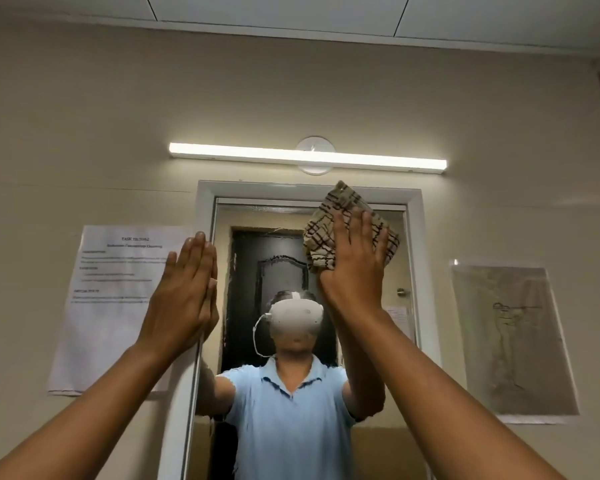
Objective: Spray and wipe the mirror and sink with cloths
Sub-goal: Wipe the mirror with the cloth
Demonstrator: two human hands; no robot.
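Two bare forearms rise from the bottom corners of the view toward a white-framed wall mirror. At the upper right part of the glass, the right hand lies flat with straight, slightly spread fingers, pressing a beige checked cloth with dark brown lines against the mirror. The crumpled cloth sticks out above and to both sides of the fingers, and its top corner reaches the upper bar of the frame. Straight, closed fingers point upward on the left hand, which holds nothing and rests flat against the left edge of the frame, its reflection meeting it in the glass.

In the mirror stands the reflection of the person in a light blue polo shirt, wearing a white headset with a thin white cable looping down one side. Behind the reflection shows a dark panelled door. Faint smears mark the glass around the door's reflection.

Above the mirror, a long lit tube lamp is mounted across the beige wall. A white printed sheet of paper is stuck to the wall left of the frame, partly behind the left hand. To the right of the mirror hangs a brownish sheet with a faint line drawing.
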